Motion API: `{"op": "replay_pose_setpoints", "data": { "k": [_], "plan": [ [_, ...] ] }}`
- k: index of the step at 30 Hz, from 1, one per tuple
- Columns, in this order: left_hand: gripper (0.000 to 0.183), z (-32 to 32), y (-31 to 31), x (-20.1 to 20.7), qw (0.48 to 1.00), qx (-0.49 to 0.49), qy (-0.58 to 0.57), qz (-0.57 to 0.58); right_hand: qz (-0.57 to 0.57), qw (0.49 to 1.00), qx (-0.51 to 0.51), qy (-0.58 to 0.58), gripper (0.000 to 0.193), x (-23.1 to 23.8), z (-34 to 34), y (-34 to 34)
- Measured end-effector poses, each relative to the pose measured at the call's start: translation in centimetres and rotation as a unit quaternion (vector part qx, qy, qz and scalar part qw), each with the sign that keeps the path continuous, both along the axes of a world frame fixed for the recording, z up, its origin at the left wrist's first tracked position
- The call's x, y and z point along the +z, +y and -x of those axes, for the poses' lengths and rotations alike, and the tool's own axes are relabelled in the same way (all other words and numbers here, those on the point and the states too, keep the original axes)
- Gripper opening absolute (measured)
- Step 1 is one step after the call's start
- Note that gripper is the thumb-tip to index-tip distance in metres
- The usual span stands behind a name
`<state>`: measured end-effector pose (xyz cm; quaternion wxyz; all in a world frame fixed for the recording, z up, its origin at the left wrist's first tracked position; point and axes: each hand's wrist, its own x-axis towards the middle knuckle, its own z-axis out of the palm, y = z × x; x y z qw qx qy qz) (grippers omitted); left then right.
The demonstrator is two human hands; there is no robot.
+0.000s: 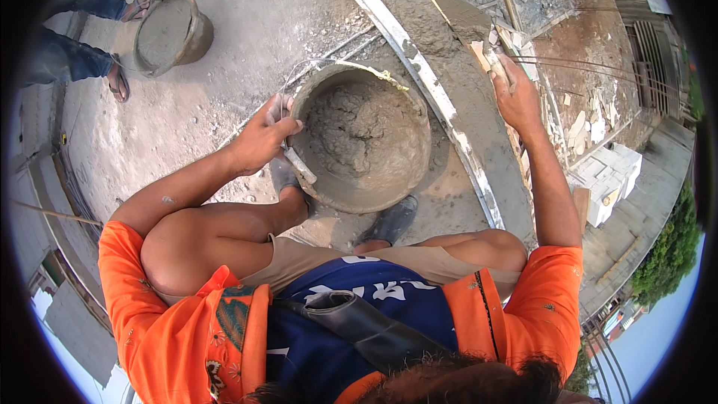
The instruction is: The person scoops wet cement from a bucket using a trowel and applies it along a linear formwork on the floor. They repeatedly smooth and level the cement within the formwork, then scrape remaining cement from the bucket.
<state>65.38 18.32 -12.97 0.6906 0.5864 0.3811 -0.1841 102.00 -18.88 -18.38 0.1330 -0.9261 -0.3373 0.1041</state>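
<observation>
A round bucket (pixel 351 203) of wet grey mortar (pixel 363 131) stands between my feet. My left hand (pixel 262 135) is closed on the bucket's left rim, beside its thin wire handle (pixel 288 75). At the right, my right hand (pixel 518 97) is closed round the handle of a trowel (pixel 462 19). The trowel's broad blade lies against wet mortar along the edge, smeared with the same grey. My fingers partly hide its handle.
A long pale, mortar-splashed bar (pixel 419 67) runs right of the bucket, beside a strip of smoothed mortar (pixel 479 116). Another mortar bucket (pixel 200 37) stands at far left by a person's sandalled feet (pixel 120 78). White blocks (pixel 613 176) and thin rods (pixel 591 63) lie at right.
</observation>
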Motion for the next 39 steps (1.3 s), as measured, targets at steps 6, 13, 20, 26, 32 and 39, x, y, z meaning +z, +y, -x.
{"op": "replay_pose_setpoints", "data": {
  "k": [6, 13, 20, 26, 32, 39],
  "plan": [
    [0.026, -0.1, 0.9, -0.2, 0.999, -0.044, 0.002, -0.005, 0.101, 0.968, 0.222, -0.053, 0.048, 0.1, -8.1, -5.0],
    [0.026, -0.4, 0.8, 0.0, 1.000, -0.022, -0.002, 0.019, 0.059, 0.937, 0.316, -0.139, 0.047, -0.4, -12.9, 3.8],
    [0.026, 0.2, 0.7, -0.8, 0.999, -0.028, -0.022, 0.002, 0.046, 0.921, 0.360, -0.140, 0.044, -0.2, -16.7, 9.4],
    [0.029, 0.5, 0.7, -1.4, 0.999, -0.031, -0.039, 0.007, 0.089, 0.928, 0.332, -0.143, 0.050, -0.9, -18.9, 10.9],
    [0.029, 0.2, 0.8, -0.6, 0.999, -0.032, -0.013, 0.007, 0.119, 0.938, 0.301, -0.128, 0.051, -0.6, -20.2, 16.7],
    [0.033, -0.5, 0.7, 0.5, 1.000, -0.021, -0.002, 0.014, 0.127, 0.967, 0.196, -0.099, 0.044, -0.9, -14.7, 23.9]
  ]
}}
